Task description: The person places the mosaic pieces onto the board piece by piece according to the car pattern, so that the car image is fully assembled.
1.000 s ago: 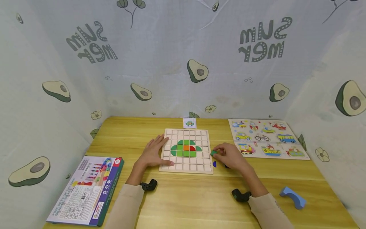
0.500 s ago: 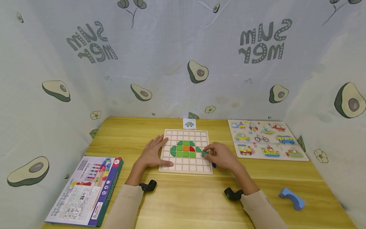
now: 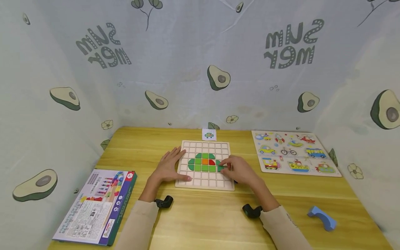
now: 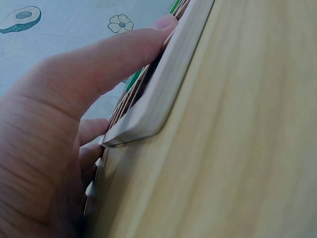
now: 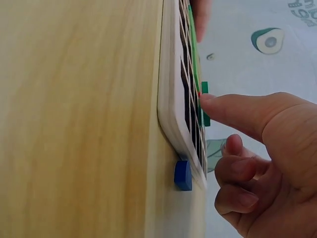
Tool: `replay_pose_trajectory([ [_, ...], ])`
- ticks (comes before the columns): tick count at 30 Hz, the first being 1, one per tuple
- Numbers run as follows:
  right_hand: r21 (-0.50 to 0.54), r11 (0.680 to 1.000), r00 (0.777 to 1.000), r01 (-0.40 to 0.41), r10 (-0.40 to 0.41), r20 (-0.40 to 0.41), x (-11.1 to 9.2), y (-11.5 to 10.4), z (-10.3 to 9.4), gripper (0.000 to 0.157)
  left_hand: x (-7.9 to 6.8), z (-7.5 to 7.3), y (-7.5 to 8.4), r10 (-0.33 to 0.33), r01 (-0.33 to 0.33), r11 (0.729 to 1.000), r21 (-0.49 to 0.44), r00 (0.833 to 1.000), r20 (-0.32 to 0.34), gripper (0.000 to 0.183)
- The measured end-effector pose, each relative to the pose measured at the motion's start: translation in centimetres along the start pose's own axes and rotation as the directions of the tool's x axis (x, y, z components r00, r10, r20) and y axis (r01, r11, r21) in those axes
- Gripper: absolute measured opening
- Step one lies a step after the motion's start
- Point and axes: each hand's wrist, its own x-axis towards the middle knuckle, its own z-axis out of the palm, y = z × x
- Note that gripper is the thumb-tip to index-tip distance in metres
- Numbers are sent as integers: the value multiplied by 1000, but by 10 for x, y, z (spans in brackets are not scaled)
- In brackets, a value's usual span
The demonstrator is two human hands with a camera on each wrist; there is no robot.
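A wooden grid board (image 3: 204, 183) lies on the table, bearing a pattern of green tiles with one orange and one red tile. My left hand (image 3: 168, 167) rests on its left edge, fingers spread and thumb over the near left squares. At the pattern's right end, my right hand (image 3: 240, 170) pinches a dark green tile (image 3: 220, 168) between thumb and fingers. The right wrist view has this tile (image 5: 206, 119) standing slightly proud of the grid by the thumb tip. Beside the board's right edge sits a blue piece (image 5: 183, 175), mostly hidden by the right hand in the head view.
Behind the board is a small picture card (image 3: 209, 134). A vehicle picture puzzle (image 3: 281, 158) lies at the back right, a blue arch block (image 3: 323, 218) at the front right. On the left is a flat printed box (image 3: 93, 208). Patterned cloth (image 3: 187, 52) walls the table.
My right hand has moved left from beside the board onto the pattern's right end, carrying the green tile. The left hand stays on the board's edge.
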Motion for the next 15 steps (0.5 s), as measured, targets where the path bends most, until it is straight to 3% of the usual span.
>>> replay_pose_trajectory([
  [15,-29,1000,1000,6,-7,-25,2,1,4,18,1,0,1,-1,1,1000,13,1000,7,122],
])
